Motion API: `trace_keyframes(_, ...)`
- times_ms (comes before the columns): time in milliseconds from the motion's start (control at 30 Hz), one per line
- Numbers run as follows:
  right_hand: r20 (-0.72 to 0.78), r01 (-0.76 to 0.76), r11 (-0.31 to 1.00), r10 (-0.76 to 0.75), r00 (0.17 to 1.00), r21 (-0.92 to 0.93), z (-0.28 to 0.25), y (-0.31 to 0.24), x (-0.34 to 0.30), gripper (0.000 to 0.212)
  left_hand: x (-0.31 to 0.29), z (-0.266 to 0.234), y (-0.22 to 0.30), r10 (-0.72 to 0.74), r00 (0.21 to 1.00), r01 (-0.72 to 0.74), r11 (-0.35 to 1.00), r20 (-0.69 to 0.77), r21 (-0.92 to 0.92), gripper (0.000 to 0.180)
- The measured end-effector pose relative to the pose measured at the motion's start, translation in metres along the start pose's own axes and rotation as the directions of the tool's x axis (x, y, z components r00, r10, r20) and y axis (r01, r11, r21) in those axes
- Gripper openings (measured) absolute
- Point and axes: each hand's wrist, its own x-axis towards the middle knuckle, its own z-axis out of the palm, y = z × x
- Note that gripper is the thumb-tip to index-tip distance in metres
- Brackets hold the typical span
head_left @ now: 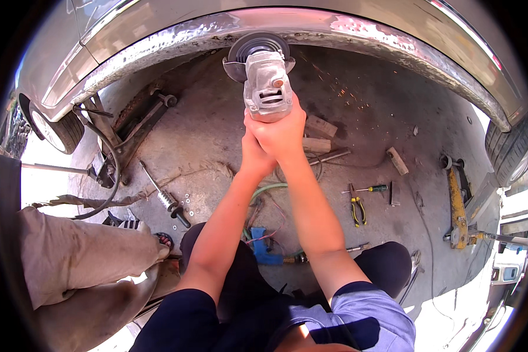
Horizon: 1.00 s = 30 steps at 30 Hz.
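Both my arms reach straight ahead, and my hands are wrapped round the body of a grey angle grinder [269, 82]. My right hand [283, 132] lies over the grinder's rear. Behind and below it, my left hand [255, 149] is closed too, its fingers partly hidden. The grinder's dark disc [258, 46], half covered by a metal guard, meets the lower edge of a car's sill [188, 36], where the paint is stripped to bare metal. Orange sparks [351, 97] fly off to the right below the sill.
Floor jacks stand left [141, 120] and right [457, 205]. On the floor lie yellow-black pliers [358, 208], a screwdriver [369, 189], wooden blocks [317, 145], a shock absorber [169, 202], several washers and a blue air tool [264, 249]. Another person's legs [88, 252] are at my left.
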Motion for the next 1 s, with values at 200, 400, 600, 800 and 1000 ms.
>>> trace_keyframes(200,-0.058,-0.026,0.978,0.039,0.998,0.208,-0.013,0.011,0.002,0.063,0.005,0.007,0.006,-0.040,0.997,0.039,0.999,0.071,0.018,0.072)
trace_keyframes(400,-0.070,0.007,0.932,0.020,0.997,0.363,-0.027,0.006,0.015,0.056,0.018,0.003,0.023,-0.008,0.985,-0.016,0.991,0.171,0.136,0.077)
trace_keyframes(600,-0.043,-0.036,0.940,0.054,0.998,0.338,-0.017,0.021,0.009,0.056,0.015,0.007,0.006,0.041,0.998,-0.043,0.998,0.050,0.052,0.067)
trace_keyframes(800,-0.022,0.050,0.978,-0.046,0.999,0.204,-0.015,0.023,0.009,0.056,0.011,0.013,-0.011,0.086,0.996,-0.086,0.994,-0.011,-0.067,0.071)
trace_keyframes(1000,0.014,-0.009,0.978,0.006,1.000,0.209,-0.011,0.023,0.008,0.059,0.014,0.005,-0.033,0.090,0.990,-0.107,0.980,0.106,0.169,0.076)
